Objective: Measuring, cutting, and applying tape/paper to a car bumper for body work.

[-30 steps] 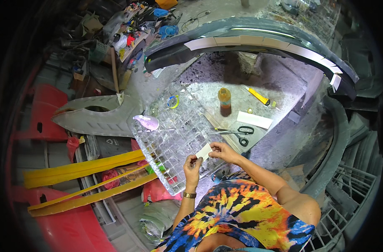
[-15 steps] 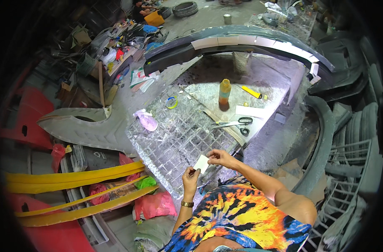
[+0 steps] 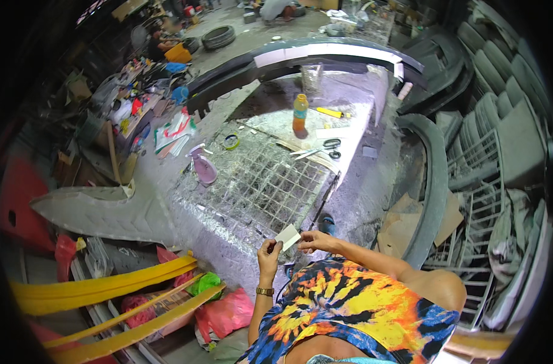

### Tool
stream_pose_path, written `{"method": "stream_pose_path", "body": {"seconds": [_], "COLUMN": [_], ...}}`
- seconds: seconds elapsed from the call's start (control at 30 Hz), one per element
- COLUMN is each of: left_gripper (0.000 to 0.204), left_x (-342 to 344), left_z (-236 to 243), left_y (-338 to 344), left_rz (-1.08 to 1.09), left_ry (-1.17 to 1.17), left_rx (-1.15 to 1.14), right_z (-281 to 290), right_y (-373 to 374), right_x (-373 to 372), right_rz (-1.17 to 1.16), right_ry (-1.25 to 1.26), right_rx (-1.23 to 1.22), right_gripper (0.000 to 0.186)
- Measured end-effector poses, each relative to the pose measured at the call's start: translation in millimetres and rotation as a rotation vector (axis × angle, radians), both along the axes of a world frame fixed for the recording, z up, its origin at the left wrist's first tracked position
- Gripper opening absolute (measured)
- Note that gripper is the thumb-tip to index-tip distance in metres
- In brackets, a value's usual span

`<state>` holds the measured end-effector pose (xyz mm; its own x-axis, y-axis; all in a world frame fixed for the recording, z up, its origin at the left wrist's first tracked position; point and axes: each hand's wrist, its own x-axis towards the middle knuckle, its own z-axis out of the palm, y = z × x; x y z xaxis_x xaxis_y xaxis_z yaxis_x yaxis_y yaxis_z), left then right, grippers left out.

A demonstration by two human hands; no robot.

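My left hand (image 3: 269, 255) pinches a small folded piece of white paper or card (image 3: 287, 238), and my right hand (image 3: 313, 243) has curled fingers at its right edge. Both are low in the middle of the head view, above my tie-dye shirt. Beyond them lies a dusty metal grid (image 3: 270, 188) with a pale board (image 3: 343, 115) behind it. Scissors (image 3: 330, 145), a white strip (image 3: 331, 132), an orange bottle (image 3: 299, 115) and a yellow cutter (image 3: 330, 113) rest there. A pink cup-like object (image 3: 205, 170) and a yellow-green ring (image 3: 231, 141) sit to the left.
A curved dark bumper (image 3: 252, 64) with white strips spans the back. Yellow strips (image 3: 107, 291), red panels and bags are at left; a curved grey piece (image 3: 434, 188), stacked panels and a white rack (image 3: 470, 212) are at right. Co-workers (image 3: 276, 9) crouch far back.
The view has tilted up, showing more floor and people at the back. My hands and the white piece sit lower in the picture, still together.
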<state>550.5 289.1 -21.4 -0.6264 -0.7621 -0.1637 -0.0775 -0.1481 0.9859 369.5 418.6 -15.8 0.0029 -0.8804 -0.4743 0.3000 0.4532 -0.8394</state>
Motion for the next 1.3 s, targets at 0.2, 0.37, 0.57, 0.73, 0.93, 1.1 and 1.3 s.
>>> {"method": "stream_pose_path", "body": {"seconds": [0.2, 0.37, 0.57, 0.73, 0.93, 1.1, 1.3], "left_gripper": [0.008, 0.009, 0.007, 0.008, 0.008, 0.008, 0.01], "left_x": [-2, -4, -23, -29, -29, -5, 11], "left_z": [3, -1, 21, 30, 22, 14, 17], "left_y": [6, -1, -10, -8, 16, 19, 25], "left_rz": [-0.037, -0.098, -0.185, -0.166, -0.124, -0.047, 0.021], "left_ry": [0.094, 0.119, 0.169, 0.193, 0.154, 0.107, 0.079], "left_rx": [0.056, 0.045, 0.04, 0.013, 0.036, 0.043, 0.075], "right_z": [-13, -13, -10, 0, 1, 16, 5], "right_y": [-8, -6, 5, 7, 24, 22, 19], "right_x": [12, 13, 5, 2, -3, 8, 21], "right_rz": [-0.117, -0.163, -0.192, -0.147, -0.151, -0.034, 0.018], "right_ry": [0.051, 0.101, 0.104, 0.09, 0.054, 0.051, 0.053], "right_rx": [-0.142, -0.177, -0.198, -0.211, -0.208, -0.125, -0.083], "right_gripper": [0.025, 0.029, 0.04, 0.039, 0.035, 0.042, 0.038]}}
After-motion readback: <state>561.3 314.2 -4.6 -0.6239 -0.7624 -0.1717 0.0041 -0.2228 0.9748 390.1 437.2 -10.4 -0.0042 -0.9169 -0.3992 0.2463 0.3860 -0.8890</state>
